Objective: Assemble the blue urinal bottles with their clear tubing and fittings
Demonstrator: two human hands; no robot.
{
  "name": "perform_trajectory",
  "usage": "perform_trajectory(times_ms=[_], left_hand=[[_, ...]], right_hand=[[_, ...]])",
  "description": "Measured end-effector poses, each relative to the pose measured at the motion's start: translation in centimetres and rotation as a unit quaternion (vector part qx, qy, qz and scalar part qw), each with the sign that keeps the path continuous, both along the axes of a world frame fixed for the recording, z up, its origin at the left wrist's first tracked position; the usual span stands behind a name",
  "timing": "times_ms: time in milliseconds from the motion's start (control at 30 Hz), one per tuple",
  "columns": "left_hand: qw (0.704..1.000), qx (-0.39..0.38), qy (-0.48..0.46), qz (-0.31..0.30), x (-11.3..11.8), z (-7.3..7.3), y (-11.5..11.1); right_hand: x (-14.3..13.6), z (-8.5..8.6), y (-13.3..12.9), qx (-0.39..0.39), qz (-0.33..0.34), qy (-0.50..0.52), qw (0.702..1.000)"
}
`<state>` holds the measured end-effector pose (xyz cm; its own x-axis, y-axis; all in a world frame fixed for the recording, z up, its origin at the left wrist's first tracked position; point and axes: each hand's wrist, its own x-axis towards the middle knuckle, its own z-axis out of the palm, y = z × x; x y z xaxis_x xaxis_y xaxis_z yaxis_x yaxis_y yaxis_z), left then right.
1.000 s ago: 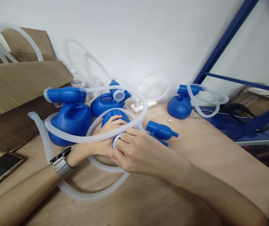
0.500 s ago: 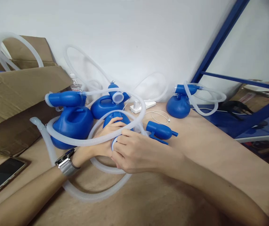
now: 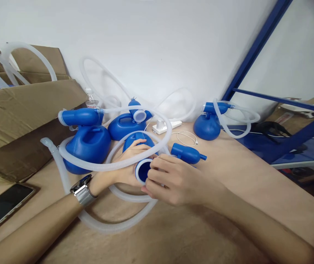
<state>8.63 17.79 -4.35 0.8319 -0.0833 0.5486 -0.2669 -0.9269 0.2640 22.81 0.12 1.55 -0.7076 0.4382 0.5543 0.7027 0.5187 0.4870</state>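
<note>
Left hand (image 3: 130,161) clamped on smooth blue jug (image 3: 139,138); right hand (image 3: 173,179) curled at round rim (image 3: 137,171), grip unclear. Tan tabletop (image 3: 242,176), white wall (image 3: 159,47).

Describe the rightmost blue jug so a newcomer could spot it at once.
Find the sloping blue metal frame on the right. Left of it sits a round-bellied blue jug with looped hose, the only jug right of the white power strip.

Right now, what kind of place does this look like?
Probably a workshop or packing bench: several alike blue containers, such as the round one, a cardboard box with hoses sticking out, and a blue metal rack alongside.
</note>
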Motion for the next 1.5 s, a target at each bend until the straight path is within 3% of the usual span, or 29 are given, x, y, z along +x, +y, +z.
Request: perform_trajectory(times_ms=[167,400,533,767,1067,1233,1367,1500], left_hand=[[1.0,-0.005,0.007,-0.01,-0.1,0.6,-0.3],[1.0,-0.002,0.006,-0.011,-0.2,0.5,-0.4],[1.0,-0.008,0.018,0.001,-0.3,0.8,-0.7],[0.999,-0.017,0.028,-0.042,0.4,0.1,-0.2],[0.999,-0.014,0.003,-0.031,0.0,0.4,-1.1],[0.998,-0.036,-0.042,-0.032,0.0,0.1,-1.1],[0.997,-0.026,0.032,-0.072,-1.0,1.8,-1.1],[0.987,-0.055,0.097,-0.112,-2.0,5.3,-2.1]], right_hand=[[0.3,0.3,-1.2,0.016,-0.024,-0.052,0.998],[-0.2,0.3,1.4,0.076,0.009,-0.121,0.99],[-0.4,0.1,2.5,0.089,0.066,-0.097,0.989],[-0.7,-0.4,2.3,0.052,0.068,-0.067,0.994],[0.8,-1.8,0.8,0.05,0.128,0.125,0.983],[1.9,-3.8,-0.1,-0.021,0.039,0.329,0.943],[2.6,-6.2,0.3,-0.109,0.008,0.346,0.932],[2.8,-8.1,0.7,-0.094,0.006,0.35,0.932]])
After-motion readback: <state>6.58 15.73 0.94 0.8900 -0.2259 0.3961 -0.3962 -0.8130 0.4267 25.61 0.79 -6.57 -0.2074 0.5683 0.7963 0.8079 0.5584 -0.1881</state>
